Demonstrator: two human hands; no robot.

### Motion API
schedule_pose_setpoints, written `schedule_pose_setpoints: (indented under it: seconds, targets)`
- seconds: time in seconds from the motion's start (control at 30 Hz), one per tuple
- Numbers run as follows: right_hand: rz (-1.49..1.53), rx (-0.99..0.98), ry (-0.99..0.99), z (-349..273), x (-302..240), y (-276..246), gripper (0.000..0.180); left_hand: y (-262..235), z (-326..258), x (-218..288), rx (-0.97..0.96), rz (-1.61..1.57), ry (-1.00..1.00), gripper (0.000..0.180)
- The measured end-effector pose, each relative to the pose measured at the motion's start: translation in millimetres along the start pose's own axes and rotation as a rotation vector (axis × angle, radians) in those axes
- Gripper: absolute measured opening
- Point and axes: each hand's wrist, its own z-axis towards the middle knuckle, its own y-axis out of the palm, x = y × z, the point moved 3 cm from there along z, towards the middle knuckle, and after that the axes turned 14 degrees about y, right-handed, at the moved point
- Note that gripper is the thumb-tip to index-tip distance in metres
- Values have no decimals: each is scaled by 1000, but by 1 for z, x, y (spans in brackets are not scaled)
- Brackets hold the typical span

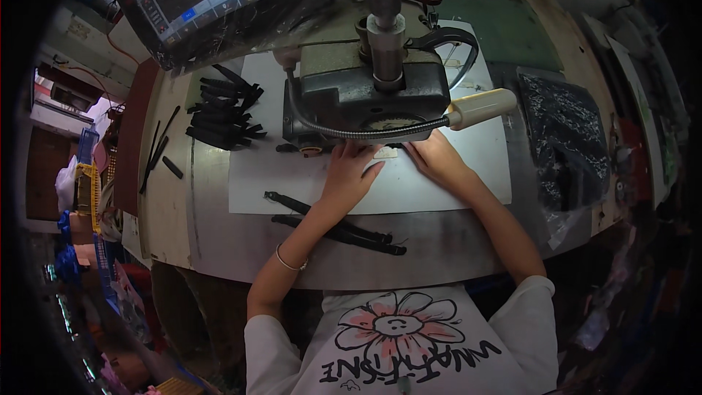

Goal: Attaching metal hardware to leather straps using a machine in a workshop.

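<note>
A dark sewing machine head (373,91) stands in front of me, and both my hands reach in beneath its front edge. My left hand (349,175) bends its fingers onto a black fabric strip (288,148), the thumb held apart; its fingertips are partly hidden by the machine. To the right of the needle area, my right hand (442,163) has its fingers together at the strip's other end, the tips partly covered too. Nearer me, several narrow black strips (365,238) lie loose, passing under my left forearm. A pile of black strips (223,110) rests to the left.
A tilted touch screen (219,0) in clear plastic hangs at the upper left. A flexible metal neck with a cream lamp (482,108) crosses the machine's front. White sheeting (256,175) covers part of the metal table. A plastic-wrapped black package (563,132) lies at right.
</note>
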Motion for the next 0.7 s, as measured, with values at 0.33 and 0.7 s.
schedule_pose_setpoints:
  seconds: [0.33, 0.7]
  targets:
    - [490, -218, 326, -9, -15, 4, 18, -15, 4, -2, -10, -378, -229, 20]
    - [165, -106, -136, -57, -47, 1, 13, -48, -45, -10, -222, -139, -42, 28]
